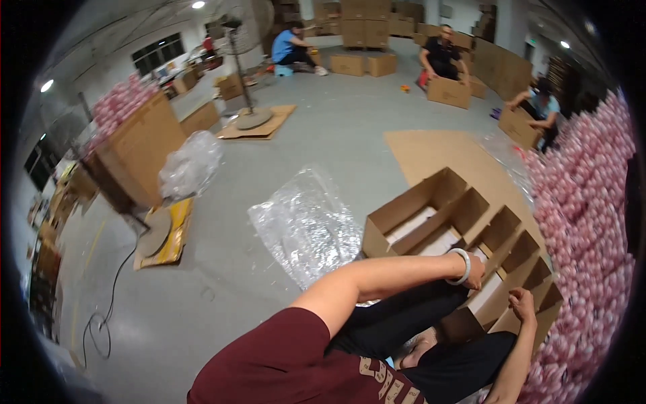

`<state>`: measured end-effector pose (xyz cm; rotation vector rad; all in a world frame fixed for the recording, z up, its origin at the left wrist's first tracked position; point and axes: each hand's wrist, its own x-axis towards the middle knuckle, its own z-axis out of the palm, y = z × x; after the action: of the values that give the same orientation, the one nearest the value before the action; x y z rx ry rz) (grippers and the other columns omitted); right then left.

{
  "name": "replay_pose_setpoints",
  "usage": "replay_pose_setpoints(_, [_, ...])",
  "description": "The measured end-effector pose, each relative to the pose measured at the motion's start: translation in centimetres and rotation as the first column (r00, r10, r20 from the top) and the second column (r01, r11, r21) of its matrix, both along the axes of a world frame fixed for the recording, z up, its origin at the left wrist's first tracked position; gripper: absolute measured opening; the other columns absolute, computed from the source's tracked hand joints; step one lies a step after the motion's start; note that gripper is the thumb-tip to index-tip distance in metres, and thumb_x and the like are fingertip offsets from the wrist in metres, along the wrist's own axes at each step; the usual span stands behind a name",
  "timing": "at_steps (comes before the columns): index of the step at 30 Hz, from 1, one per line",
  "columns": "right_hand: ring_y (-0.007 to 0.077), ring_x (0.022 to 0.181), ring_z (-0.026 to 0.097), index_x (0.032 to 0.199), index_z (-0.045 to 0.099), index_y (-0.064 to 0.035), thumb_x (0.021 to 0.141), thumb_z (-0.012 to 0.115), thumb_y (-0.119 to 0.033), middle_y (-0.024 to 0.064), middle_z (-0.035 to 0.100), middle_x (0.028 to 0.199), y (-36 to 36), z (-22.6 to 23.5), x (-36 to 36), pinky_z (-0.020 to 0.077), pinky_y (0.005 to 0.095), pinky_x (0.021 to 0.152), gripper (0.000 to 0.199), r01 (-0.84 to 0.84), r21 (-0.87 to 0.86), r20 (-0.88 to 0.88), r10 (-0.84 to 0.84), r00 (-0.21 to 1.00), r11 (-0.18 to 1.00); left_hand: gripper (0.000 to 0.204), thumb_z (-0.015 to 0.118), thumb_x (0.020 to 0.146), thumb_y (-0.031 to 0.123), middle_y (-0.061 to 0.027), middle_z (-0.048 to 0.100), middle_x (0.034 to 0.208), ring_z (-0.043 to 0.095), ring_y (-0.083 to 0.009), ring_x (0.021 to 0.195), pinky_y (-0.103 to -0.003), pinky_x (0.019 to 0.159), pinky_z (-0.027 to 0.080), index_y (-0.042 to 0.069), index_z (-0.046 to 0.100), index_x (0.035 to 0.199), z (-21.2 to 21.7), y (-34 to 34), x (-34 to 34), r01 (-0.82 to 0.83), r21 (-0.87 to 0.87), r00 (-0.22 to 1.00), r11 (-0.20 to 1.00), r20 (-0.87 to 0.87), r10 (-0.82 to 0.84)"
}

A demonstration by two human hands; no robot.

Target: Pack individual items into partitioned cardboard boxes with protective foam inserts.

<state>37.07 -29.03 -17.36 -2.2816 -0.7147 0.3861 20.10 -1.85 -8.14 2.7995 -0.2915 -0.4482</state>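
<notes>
Several open brown cardboard cartons (379, 237) stand close together in a row by my legs, with flat white pieces (412, 226) low inside them. My left hand (476, 271), wearing a pale bracelet at the wrist, reaches across over the middle cartons. Its fingers are curled downward and partly hidden. Above the nearer right cartons is my right hand (521, 305), its fingers bent in toward the thumb. Whatever either hand may be gripping is too small or hidden to make out.
A heap of pink-and-white wrapped items (585, 209) rises at the right. Clear plastic sheeting (309, 225) and flat cardboard (424, 148) lie on the floor. A pedestal fan (252, 118) stands farther off. Three people work with cartons (449, 93) at the back.
</notes>
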Motion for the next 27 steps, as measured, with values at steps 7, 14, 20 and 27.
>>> replay_pose_setpoints(7, [0.0208,0.083,0.063,0.109,0.06,0.0008,0.086,0.059,-0.002,0.0141,0.064,0.093,-4.3,11.3,-15.0,0.0497,0.0287,0.074,0.023,0.07,0.172,0.444,-0.141,0.885,0.983,0.043,0.055,0.079,0.039,-0.0215,0.065,0.107,0.061,-0.0382,0.101,-0.044,0.089,0.048,0.006,0.068,0.104,-0.9,-3.6,1.9,0.226,-0.05,0.973,0.973,0.046,-0.224])
replay_pose_setpoints(14, [0.0284,0.091,0.062,0.116,0.059,-0.0035,0.084,0.063,-0.016,0.0149,0.062,0.101,-14.2,16.1,-33.5,0.0486,0.0352,0.082,0.035,0.339,-0.112,0.527,-0.234,0.817,0.934,0.045,0.056,0.08,0.042,-0.0179,0.065,0.11,0.06,-0.0365,0.104,-0.042,0.091,0.047,0.013,0.066,0.113,-2.0,-1.7,0.6,0.371,-0.108,0.928,0.922,0.033,-0.37])
replay_pose_setpoints(20, [0.0347,0.113,0.049,0.119,0.057,-0.0091,0.08,0.064,-0.033,0.0147,0.053,0.122,-16.6,13.6,-40.5,0.0381,0.0465,0.096,0.047,0.248,-0.404,0.509,-0.01,0.861,0.881,0.045,0.055,0.084,0.043,-0.0164,0.054,0.094,0.055,-0.0356,0.092,-0.044,0.08,0.047,0.005,0.06,0.108,3.8,2.9,-5.8,0.646,0.141,0.702,0.75,0.276,-0.657])
replay_pose_setpoints(27, [0.0292,0.109,0.054,0.111,0.061,-0.0118,0.08,0.066,-0.032,0.0083,0.059,0.114,-15.4,8.7,-46.3,0.0412,0.045,0.095,0.037,-0.024,-0.203,0.41,0.107,0.906,0.979,0.035,0.064,0.069,0.033,-0.0112,0.061,0.092,0.057,-0.0285,0.093,-0.043,0.086,0.043,0.006,0.065,0.09,4.1,4.1,-8.1,0.989,0.003,0.145,0.149,0.208,-0.967])
